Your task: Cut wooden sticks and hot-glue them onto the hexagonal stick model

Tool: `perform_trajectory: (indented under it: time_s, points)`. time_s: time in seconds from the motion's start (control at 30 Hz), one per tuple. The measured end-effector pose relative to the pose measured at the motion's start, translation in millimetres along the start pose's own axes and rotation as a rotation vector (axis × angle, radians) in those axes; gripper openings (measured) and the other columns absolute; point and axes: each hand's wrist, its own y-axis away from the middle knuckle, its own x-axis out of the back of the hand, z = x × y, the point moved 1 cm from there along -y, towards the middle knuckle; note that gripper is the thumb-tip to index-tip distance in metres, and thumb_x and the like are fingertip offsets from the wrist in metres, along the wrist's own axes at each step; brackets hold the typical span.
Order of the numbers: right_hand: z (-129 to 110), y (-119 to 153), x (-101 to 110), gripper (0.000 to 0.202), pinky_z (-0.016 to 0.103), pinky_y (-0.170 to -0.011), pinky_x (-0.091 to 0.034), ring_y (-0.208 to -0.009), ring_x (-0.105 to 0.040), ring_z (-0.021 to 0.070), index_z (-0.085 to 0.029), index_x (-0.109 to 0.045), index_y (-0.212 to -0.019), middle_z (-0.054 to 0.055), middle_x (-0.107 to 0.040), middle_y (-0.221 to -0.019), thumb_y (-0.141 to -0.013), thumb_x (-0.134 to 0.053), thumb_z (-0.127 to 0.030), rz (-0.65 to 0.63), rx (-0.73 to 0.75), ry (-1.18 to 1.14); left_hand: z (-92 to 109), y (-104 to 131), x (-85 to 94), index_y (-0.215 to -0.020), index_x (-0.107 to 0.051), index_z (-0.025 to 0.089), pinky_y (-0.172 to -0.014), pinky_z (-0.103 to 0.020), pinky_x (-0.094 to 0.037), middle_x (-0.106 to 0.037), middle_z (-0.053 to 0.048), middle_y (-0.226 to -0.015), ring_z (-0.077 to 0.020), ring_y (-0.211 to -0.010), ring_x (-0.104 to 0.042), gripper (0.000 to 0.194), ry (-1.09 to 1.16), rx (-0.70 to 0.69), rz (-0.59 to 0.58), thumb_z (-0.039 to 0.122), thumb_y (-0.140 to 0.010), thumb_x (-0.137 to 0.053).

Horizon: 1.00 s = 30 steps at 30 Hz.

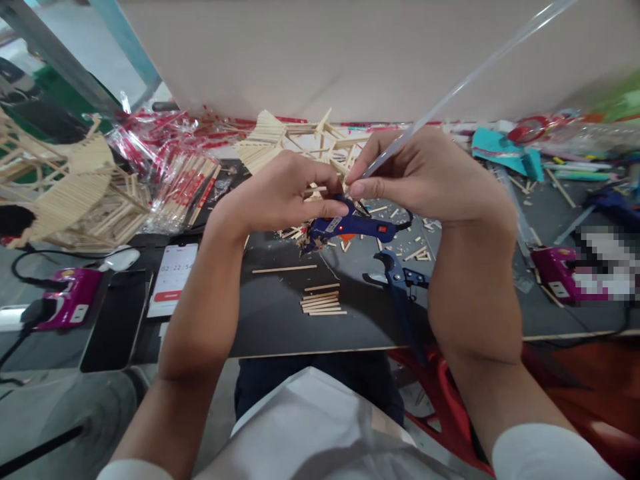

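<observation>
My right hand [415,173] pinches a long clear glue stick [450,97] near its lower end; the stick slants up to the right. Close by on its left, my left hand [285,190] has thumb and fingers closed over the back of a blue glue gun [350,225]; what the fingertips hold is too small to make out. The gun shows a small lit light and a red switch. Below it lie a row of short wooden sticks [323,303] and one longer stick [284,269]. Blue cutters [400,283] rest beside my right forearm.
Wooden stick structures [85,180] stand at the left and behind my hands. Wrapped chopsticks [183,180], two phones [117,320] and a purple power socket [70,297] lie left. Another purple socket [565,273] and blue-green paper [505,152] are right. The table edge [320,352] is near my lap.
</observation>
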Motion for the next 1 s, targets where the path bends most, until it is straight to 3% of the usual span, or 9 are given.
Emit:
perform_trajectory:
  time_s: [0.23, 0.4, 0.5, 0.6, 0.67, 0.73, 0.93, 1.0]
  points:
    - [2.8, -2.2, -6.4, 0.027, 0.036, -0.071, -0.053, -0.08, -0.065, 0.0226, -0.026, -0.067, -0.079, 0.001, -0.069, -0.077, -0.079, -0.09, -0.04, 0.015, -0.007, -0.012, -2.4, -1.4, -2.8, -0.084, -0.07, 0.019, -0.072, -0.028, -0.04, -0.063, -0.001, -0.069, -0.0172, -0.074, -0.059, 0.021, -0.017, 0.004, 0.022, 0.039, -0.088, -0.066]
    - [1.4, -2.0, -8.5, 0.025, 0.034, -0.065, -0.047, -0.073, -0.062, 0.0193, -0.024, -0.067, -0.079, 0.0, -0.066, -0.072, -0.084, -0.086, -0.04, -0.046, -0.006, 0.03, -8.5, -1.0, -4.2, -0.08, -0.068, 0.02, -0.067, -0.03, -0.038, -0.06, 0.0, -0.066, -0.016, -0.068, -0.053, 0.027, 0.016, -0.013, 0.054, 0.046, -0.088, -0.068]
    - [-0.1, 0.1, -8.2, 0.036, 0.033, -0.06, -0.041, -0.066, -0.055, 0.0168, -0.024, -0.068, -0.083, -0.001, -0.06, -0.068, -0.087, -0.082, -0.057, -0.046, -0.005, 0.103, -10.7, -1.4, -3.7, -0.079, -0.068, 0.022, -0.064, -0.031, -0.037, -0.057, 0.0, -0.063, -0.0156, -0.064, -0.05, 0.028, 0.069, -0.026, 0.066, 0.048, -0.088, -0.069]
    - [-1.7, 1.1, -9.7, 0.052, 0.034, -0.058, -0.038, -0.061, -0.049, 0.0166, -0.025, -0.07, -0.088, -0.001, -0.053, -0.065, -0.098, -0.056, -0.074, 0.044, 0.058, 0.024, -11.3, -1.9, -2.0, -0.083, -0.07, 0.023, -0.061, -0.032, -0.037, -0.055, 0.001, -0.061, -0.0152, -0.06, -0.048, 0.027, 0.107, -0.02, 0.093, 0.049, -0.088, -0.07]
    - [-2.0, 0.7, -11.4, 0.052, 0.034, -0.059, -0.039, -0.059, -0.048, 0.0162, -0.025, -0.07, -0.089, -0.002, -0.05, -0.063, -0.103, -0.049, -0.071, 0.153, 0.09, -0.07, -11.3, -1.8, -1.0, -0.087, -0.072, 0.023, -0.062, -0.032, -0.039, -0.058, 0.001, -0.063, -0.0159, -0.062, -0.051, 0.026, 0.12, -0.007, 0.108, 0.049, -0.088, -0.072]
    - [-2.0, -0.2, -12.8, 0.043, 0.033, -0.059, -0.039, -0.058, -0.049, 0.0157, -0.026, -0.069, -0.088, -0.003, -0.05, -0.063, -0.105, -0.054, -0.063, 0.243, 0.103, -0.103, -11.5, -1.3, -0.5, -0.091, -0.074, 0.023, -0.062, -0.032, -0.041, -0.061, 0.0, -0.065, -0.017, -0.065, -0.054, 0.028, 0.129, 0.003, 0.12, 0.051, -0.088, -0.072]
    - [-0.9, -3.4, -15.5, 0.043, 0.036, -0.063, -0.043, -0.064, -0.055, 0.0192, -0.029, -0.065, -0.086, 0.0, -0.057, -0.068, -0.104, -0.052, -0.064, 0.106, 0.062, 0.052, -15.4, -0.1, -4.4, -0.088, -0.075, 0.023, -0.064, -0.031, -0.04, -0.061, 0.001, -0.063, -0.0153, -0.064, -0.053, 0.025, 0.096, 0.011, 0.127, 0.047, -0.088, -0.071]
    - [1.1, -5.0, -15.8, 0.043, 0.036, -0.063, -0.042, -0.063, -0.055, 0.0183, -0.027, -0.065, -0.086, -0.001, -0.057, -0.067, -0.104, -0.053, -0.065, 0.12, 0.08, 0.06, -16.8, -0.9, -7.0, -0.088, -0.075, 0.023, -0.065, -0.03, -0.04, -0.061, 0.001, -0.064, -0.0142, -0.063, -0.052, 0.024, 0.089, -0.003, 0.121, 0.046, -0.088, -0.07]
